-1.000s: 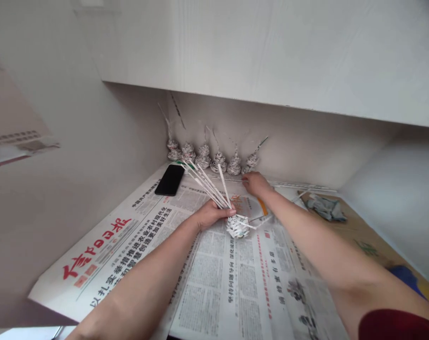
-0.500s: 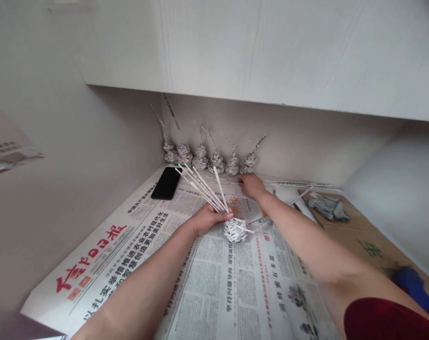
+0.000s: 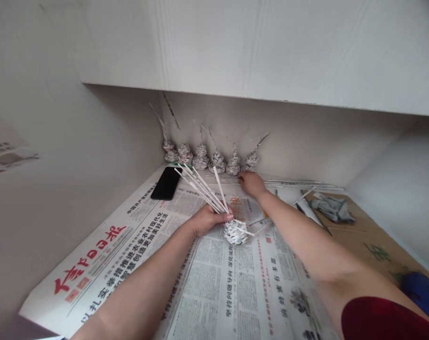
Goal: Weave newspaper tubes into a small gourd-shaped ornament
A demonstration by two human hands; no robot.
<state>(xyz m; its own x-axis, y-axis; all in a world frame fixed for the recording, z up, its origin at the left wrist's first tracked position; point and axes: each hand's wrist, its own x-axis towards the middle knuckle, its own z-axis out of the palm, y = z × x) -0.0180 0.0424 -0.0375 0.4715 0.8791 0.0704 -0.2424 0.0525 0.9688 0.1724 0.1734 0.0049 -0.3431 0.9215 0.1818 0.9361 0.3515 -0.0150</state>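
My left hand [image 3: 208,219] is closed around the gathered paper rods of a woven paper gourd body [image 3: 236,233], its round white base lying to the right of my thumb. Several rolled paper rods [image 3: 203,189] fan up and away from that grip. Farther back, my right hand [image 3: 250,183] reaches to the loose paper rods [image 3: 288,183] lying along the rear of the table. Its fingers are bent together at the rods; what they pinch is hard to see. Just behind it stands a finished-looking woven paper gourd [image 3: 250,161] with a thin twisted stem.
Several more woven gourds [image 3: 201,158] line the back wall. A black phone [image 3: 167,183] lies left of the rods on spread newspaper [image 3: 207,274]. To the right, a grey cloth [image 3: 333,208] rests on cardboard [image 3: 356,236], with a blue object [image 3: 418,290] nearer. A white panel [image 3: 257,52] overhangs the table.
Both hands hold nearly the same positions. The view has shifted very slightly, and the gourd body under my left hand has tipped down a little.
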